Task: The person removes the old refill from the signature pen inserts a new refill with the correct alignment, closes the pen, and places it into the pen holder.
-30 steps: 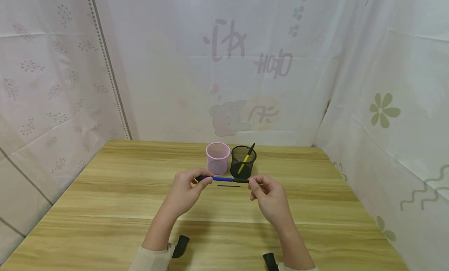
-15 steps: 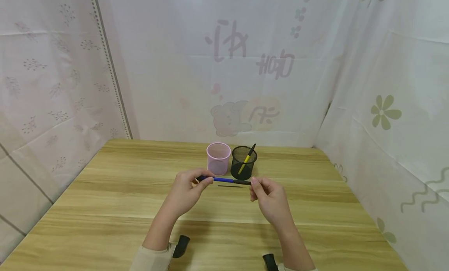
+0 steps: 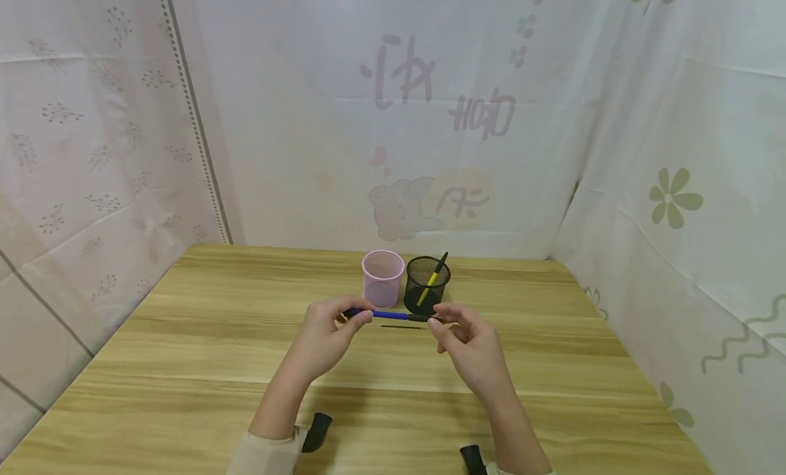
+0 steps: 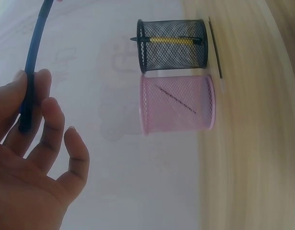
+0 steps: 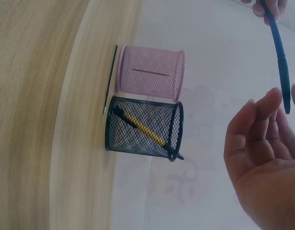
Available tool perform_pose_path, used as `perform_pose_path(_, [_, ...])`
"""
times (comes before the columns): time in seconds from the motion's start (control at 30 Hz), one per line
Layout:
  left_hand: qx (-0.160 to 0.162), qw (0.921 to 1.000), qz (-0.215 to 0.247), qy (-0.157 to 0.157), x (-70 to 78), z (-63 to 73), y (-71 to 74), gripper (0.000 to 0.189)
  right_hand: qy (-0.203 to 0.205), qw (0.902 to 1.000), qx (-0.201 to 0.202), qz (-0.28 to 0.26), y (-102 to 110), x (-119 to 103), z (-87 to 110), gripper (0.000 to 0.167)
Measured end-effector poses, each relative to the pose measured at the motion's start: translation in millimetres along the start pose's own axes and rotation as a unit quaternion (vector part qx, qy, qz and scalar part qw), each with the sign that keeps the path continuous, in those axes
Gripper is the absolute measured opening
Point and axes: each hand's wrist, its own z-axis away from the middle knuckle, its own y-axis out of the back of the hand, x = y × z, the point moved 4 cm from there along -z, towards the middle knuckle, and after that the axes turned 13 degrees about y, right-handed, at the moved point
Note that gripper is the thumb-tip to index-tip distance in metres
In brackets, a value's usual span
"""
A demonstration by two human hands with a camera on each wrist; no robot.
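A blue pen with black ends (image 3: 389,315) is held level above the table between both hands. My left hand (image 3: 328,335) pinches its left black end between thumb and index finger; in the left wrist view the other fingers are loosely bent. At the opposite end, my right hand (image 3: 469,342) has thumb and forefinger around the black tapered tip, which pokes out past them in the right wrist view. Below the pen, a thin dark refill (image 3: 402,327) lies on the table in front of two mesh pen holders.
The pink mesh holder (image 3: 382,280) stands left of the black mesh holder (image 3: 424,294). A yellow and black pen (image 3: 432,278) leans in the black one. Through the pink mesh shows a thin dark stick (image 4: 177,99). A patterned curtain (image 3: 295,120) rises behind the wooden table (image 3: 245,366).
The right thumb and forefinger have shifted slightly left along the black tip and spread a little. My left hand and the pen have stayed nearly in place.
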Motion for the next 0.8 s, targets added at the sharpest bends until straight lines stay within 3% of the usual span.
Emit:
perform_pose_path(0.43, [-0.003,1.0000,0.001,-0.007,0.0,0.7,-0.6,0.009,0.019,0.9998,-0.008,-0.003,-1.9,1.6,1.6,0.008])
perform_pose_path(0.8, [-0.009,1.0000,0.002,0.004,-1.8,0.2,-3.2,0.010,0.032,0.9992,-0.014,0.019,-2.5,2.1,2.3,0.042])
